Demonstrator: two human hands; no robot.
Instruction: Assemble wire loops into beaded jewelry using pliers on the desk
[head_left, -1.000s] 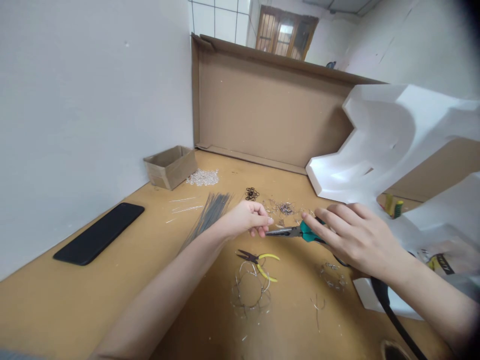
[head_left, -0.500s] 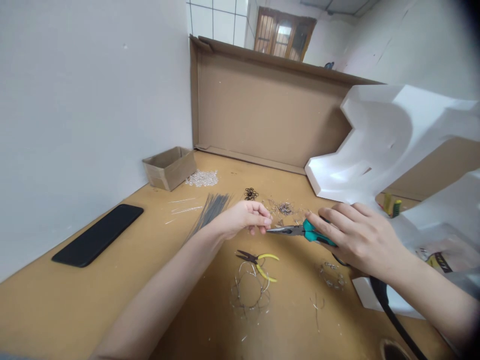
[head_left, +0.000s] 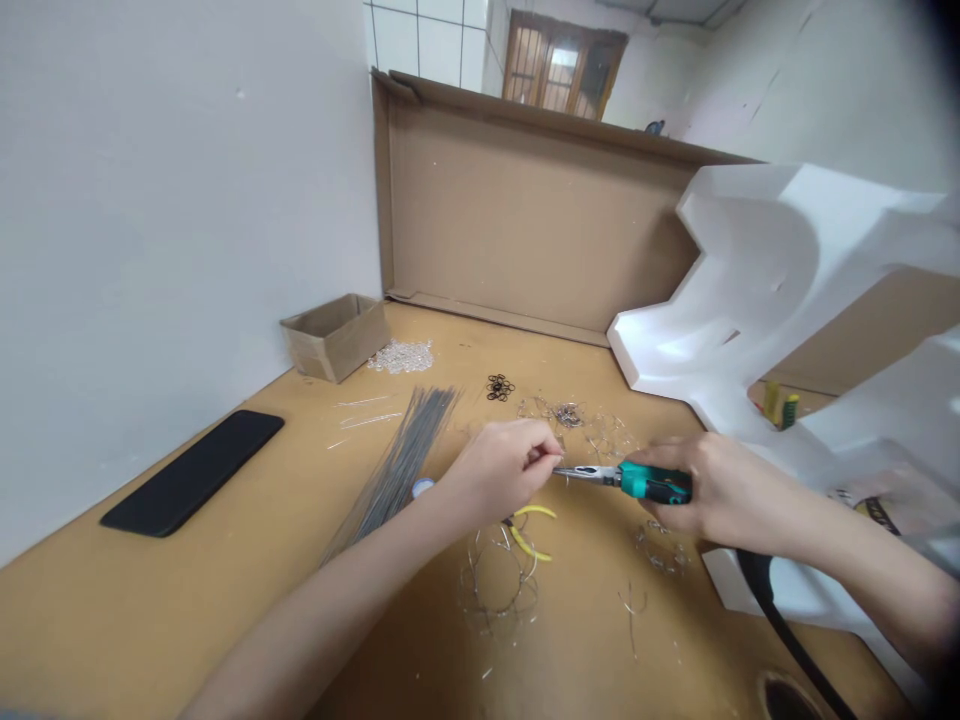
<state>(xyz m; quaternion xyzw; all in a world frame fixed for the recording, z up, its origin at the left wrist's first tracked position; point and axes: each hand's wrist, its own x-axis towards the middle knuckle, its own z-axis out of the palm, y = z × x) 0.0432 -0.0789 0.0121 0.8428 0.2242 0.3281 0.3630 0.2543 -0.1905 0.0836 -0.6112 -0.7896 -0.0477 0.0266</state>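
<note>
Long-nose pliers with teal and black handles [head_left: 654,482] are held in my right hand [head_left: 724,490], its fingers wrapped round the grips. The jaws point left and meet the fingertips of my left hand [head_left: 510,468]. That hand is closed in a pinch; what it holds at the jaw tips is too small to name. Below it lie yellow-handled pliers [head_left: 534,553], partly hidden by my left hand, beside a looped wire ring [head_left: 499,590]. A bundle of grey wires [head_left: 401,460] lies left of my left hand, behind the forearm.
A small cardboard box [head_left: 335,338] stands beside clear beads [head_left: 402,356]. Black rings [head_left: 499,387] and tangled wire [head_left: 568,415] lie beyond my hands. A black phone-like slab [head_left: 195,472] is at the left, white foam [head_left: 750,290] at the right. Another wire ring [head_left: 661,548] lies below my right hand.
My left hand has moved slightly right and turned, its fingers more curled. My right hand and the teal pliers have shifted right, and the pliers' handles now show more fully.
</note>
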